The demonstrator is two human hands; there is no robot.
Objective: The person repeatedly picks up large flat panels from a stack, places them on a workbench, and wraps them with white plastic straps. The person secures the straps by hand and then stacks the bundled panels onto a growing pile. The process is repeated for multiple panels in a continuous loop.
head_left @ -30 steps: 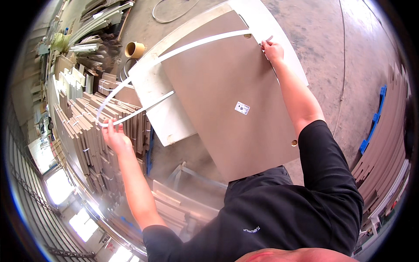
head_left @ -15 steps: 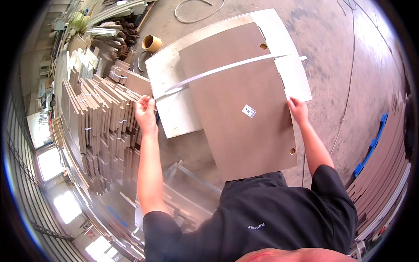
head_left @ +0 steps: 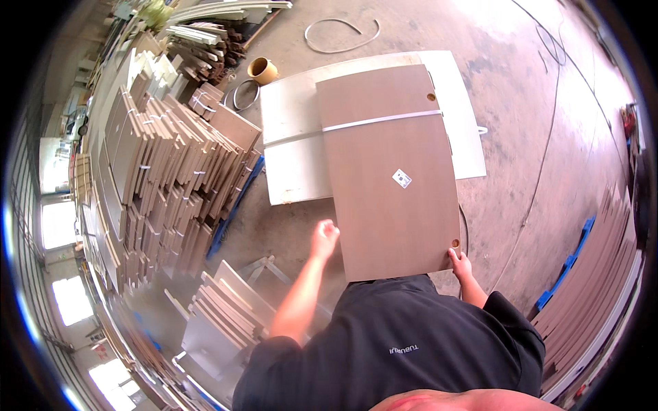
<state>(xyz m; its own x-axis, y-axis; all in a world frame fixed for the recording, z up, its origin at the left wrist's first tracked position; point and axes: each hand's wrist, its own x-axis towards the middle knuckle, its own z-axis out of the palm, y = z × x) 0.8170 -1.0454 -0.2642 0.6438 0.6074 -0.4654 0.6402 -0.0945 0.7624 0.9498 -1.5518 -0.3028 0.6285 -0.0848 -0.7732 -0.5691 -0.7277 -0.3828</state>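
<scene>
A large brown board [head_left: 394,205] with a small white label [head_left: 401,178] and two round holes along its right side lies in front of me. A white strap [head_left: 384,120] runs flat across its far part. My right hand [head_left: 460,263] grips the near right corner, thumb on top beside a hole, other fingers hidden below. My left hand [head_left: 325,240] is closed just off the board's left edge; anything inside it is hidden. Beneath the board's far part lie white sheets [head_left: 295,164], sticking out on both sides.
Stacks of strapped brown boards [head_left: 171,171] stand at the left, with more boards [head_left: 219,315] near my left arm. A yellow tube [head_left: 262,70] and a strip coil [head_left: 343,38] are on the floor beyond. Long brown panels [head_left: 582,281] lie at the right.
The strap, loose past the board's left edge before, now lies flat across it. My left hand has come right and nearer me. My right hand has moved down to the near corner.
</scene>
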